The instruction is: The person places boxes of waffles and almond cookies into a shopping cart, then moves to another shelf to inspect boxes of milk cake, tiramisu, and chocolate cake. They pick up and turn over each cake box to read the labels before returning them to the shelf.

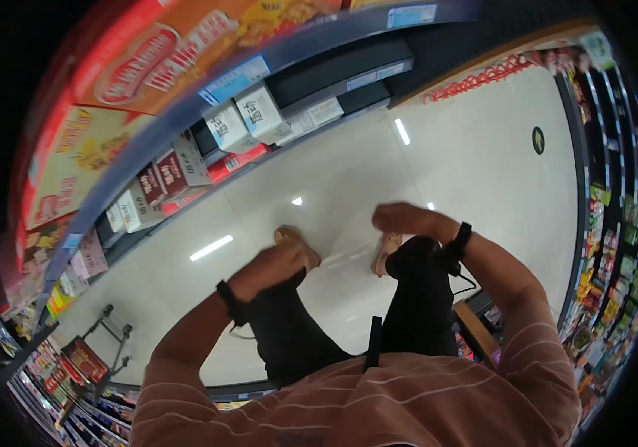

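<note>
My left hand [278,267] is in front of my left leg, its fingers curled in and a dark band round the wrist. In front of my right knee, my right hand [407,219] is also closed, its back towards me and a black strap [458,242] on its wrist. Both hands are blurred and well apart, and their palms are hidden; what they hold, if anything, I cannot tell. Below them, my shoes [382,257] stand on the pale floor [349,179]. The nearest goods are white cartons [261,115] on the low shelf ahead, beyond the hands' reach here.
A shelf unit with a dark edge [297,37] curves past at the front left, carrying large orange snack boxes [162,63]. Brown-and-white cartons [177,171] line its lower level. A trolley [88,361] stands at the lower left. Packed shelves [610,276] run along the right.
</note>
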`<action>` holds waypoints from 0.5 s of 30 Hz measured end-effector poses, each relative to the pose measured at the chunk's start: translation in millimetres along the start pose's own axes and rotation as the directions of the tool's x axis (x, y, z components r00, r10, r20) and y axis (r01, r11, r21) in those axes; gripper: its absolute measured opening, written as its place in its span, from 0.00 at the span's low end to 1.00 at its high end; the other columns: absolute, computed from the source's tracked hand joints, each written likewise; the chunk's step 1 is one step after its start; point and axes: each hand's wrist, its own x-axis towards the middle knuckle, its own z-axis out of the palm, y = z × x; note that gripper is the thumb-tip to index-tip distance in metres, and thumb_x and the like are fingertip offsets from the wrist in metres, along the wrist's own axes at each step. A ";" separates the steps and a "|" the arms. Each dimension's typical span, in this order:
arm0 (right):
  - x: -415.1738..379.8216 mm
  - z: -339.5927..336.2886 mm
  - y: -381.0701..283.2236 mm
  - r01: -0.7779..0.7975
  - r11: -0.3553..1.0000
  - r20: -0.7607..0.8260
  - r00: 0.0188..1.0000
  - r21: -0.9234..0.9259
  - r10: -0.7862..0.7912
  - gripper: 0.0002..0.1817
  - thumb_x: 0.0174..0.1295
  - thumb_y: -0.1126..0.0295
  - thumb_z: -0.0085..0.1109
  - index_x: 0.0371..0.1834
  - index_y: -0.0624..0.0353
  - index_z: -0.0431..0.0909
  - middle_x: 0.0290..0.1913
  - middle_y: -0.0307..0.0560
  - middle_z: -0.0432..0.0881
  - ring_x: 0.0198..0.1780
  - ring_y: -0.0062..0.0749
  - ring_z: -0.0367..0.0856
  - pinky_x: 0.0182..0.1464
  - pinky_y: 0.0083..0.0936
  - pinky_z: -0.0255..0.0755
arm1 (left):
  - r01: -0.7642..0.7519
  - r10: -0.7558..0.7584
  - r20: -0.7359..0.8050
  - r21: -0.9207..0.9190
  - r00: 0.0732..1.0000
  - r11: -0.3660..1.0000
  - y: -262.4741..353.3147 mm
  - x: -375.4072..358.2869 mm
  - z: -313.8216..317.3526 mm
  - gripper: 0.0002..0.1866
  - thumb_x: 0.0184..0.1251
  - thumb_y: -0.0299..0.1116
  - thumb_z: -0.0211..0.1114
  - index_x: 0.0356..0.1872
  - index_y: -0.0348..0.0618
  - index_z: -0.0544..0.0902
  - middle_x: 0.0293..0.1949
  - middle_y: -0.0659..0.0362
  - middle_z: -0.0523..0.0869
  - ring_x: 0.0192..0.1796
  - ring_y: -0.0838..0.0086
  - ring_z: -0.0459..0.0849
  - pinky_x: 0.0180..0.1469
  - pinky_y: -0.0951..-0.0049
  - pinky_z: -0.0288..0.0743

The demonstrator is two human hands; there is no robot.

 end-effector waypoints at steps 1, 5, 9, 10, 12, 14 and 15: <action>16.3 -25.5 -19.1 -0.263 0.919 0.023 0.963 0.293 0.268 0.14 0.70 0.61 0.54 0.46 0.61 0.79 0.38 0.42 0.82 0.41 0.24 0.81 0.43 0.27 0.77 | -0.077 0.083 -0.041 0.140 0.996 0.987 -20.8 40.0 3.1 0.15 0.75 0.42 0.54 0.39 0.40 0.79 0.40 0.47 0.80 0.45 0.54 0.82 0.48 0.59 0.75; 78.9 -52.7 17.3 -0.151 0.869 -0.094 0.971 0.471 0.220 0.15 0.70 0.61 0.56 0.50 0.61 0.79 0.40 0.41 0.82 0.43 0.25 0.82 0.45 0.25 0.78 | 0.038 -0.028 -0.358 0.019 0.933 0.999 -34.3 119.8 -4.1 0.14 0.74 0.41 0.60 0.44 0.39 0.81 0.44 0.50 0.83 0.48 0.55 0.83 0.52 0.63 0.76; 133.2 -53.5 44.8 -0.144 0.862 -0.096 0.971 0.486 0.217 0.16 0.70 0.61 0.57 0.52 0.62 0.77 0.43 0.42 0.82 0.45 0.26 0.83 0.45 0.25 0.79 | 0.087 -0.094 -0.394 -0.035 0.914 0.996 -52.7 150.6 -18.4 0.16 0.74 0.42 0.62 0.49 0.39 0.82 0.46 0.50 0.86 0.49 0.57 0.85 0.52 0.64 0.77; 145.2 -50.9 50.6 -0.153 0.857 -0.080 0.972 0.492 0.220 0.16 0.70 0.61 0.57 0.52 0.62 0.77 0.44 0.43 0.83 0.45 0.26 0.83 0.46 0.25 0.79 | 0.092 -0.102 -0.415 -0.043 0.904 0.995 -58.9 156.7 -20.8 0.16 0.74 0.42 0.62 0.49 0.39 0.82 0.46 0.50 0.86 0.49 0.57 0.85 0.52 0.64 0.77; 168.9 -40.3 65.4 -0.161 0.850 -0.049 0.976 0.502 0.214 0.17 0.70 0.60 0.57 0.52 0.62 0.78 0.44 0.43 0.83 0.45 0.27 0.84 0.46 0.25 0.79 | 0.054 -0.078 -0.494 -0.063 0.866 0.997 -72.9 168.7 -21.2 0.17 0.74 0.44 0.63 0.48 0.39 0.82 0.44 0.50 0.86 0.47 0.58 0.85 0.51 0.65 0.77; 188.8 -30.7 82.9 -0.171 0.854 -0.025 0.977 0.492 0.210 0.17 0.69 0.60 0.58 0.51 0.62 0.78 0.45 0.44 0.83 0.45 0.27 0.84 0.46 0.25 0.79 | 0.092 -0.129 -0.489 -0.099 0.863 0.991 -84.5 177.0 -18.4 0.17 0.74 0.44 0.63 0.49 0.39 0.82 0.44 0.50 0.86 0.45 0.60 0.84 0.51 0.66 0.77; 197.8 -24.6 88.3 -0.175 0.859 -0.012 0.978 0.480 0.206 0.17 0.69 0.59 0.58 0.51 0.62 0.78 0.45 0.44 0.83 0.45 0.27 0.84 0.46 0.25 0.79 | 0.114 -0.156 -0.482 -0.115 0.862 0.987 -88.3 179.2 -15.8 0.17 0.74 0.44 0.63 0.49 0.39 0.82 0.43 0.51 0.86 0.45 0.62 0.84 0.50 0.66 0.77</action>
